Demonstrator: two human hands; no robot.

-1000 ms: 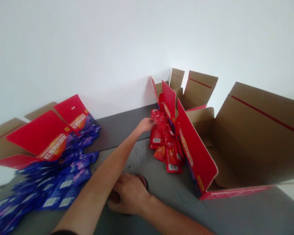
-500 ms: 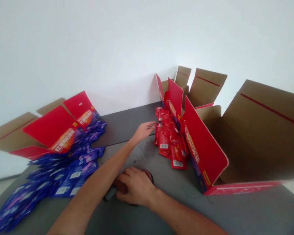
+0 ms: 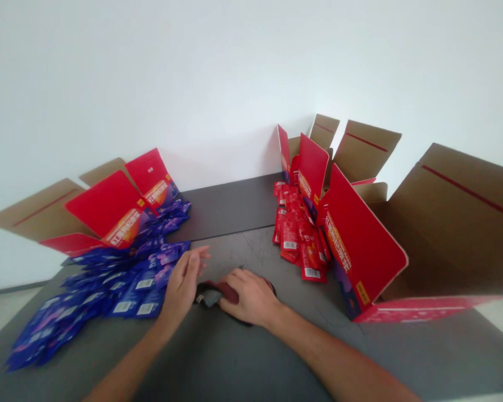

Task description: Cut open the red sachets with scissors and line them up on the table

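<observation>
Grey table (image 3: 235, 368) runs under everything, its near part bare. Closest in is a dark red item (image 3: 227, 291), mostly covered, directly beneath the right hand (image 3: 251, 296); the fingers bend over it, though I cannot tell how firmly they grip. Its end, grey inside, points toward the left hand (image 3: 184, 282), which is just beside it — fingers extended, palm turned inward, nothing visible in it. Past that hand, on the left, blue packets (image 3: 96, 296) spread in an overlapping heap. Farther off to the right, red packets (image 3: 293, 229) lie piled against the right-hand boxes (image 3: 360, 245), well apart from both hands. Left-hand boxes (image 3: 109, 206) stand behind the blue heap — flaps up, like those opposite. White wall (image 3: 235, 84) closes the view.
</observation>
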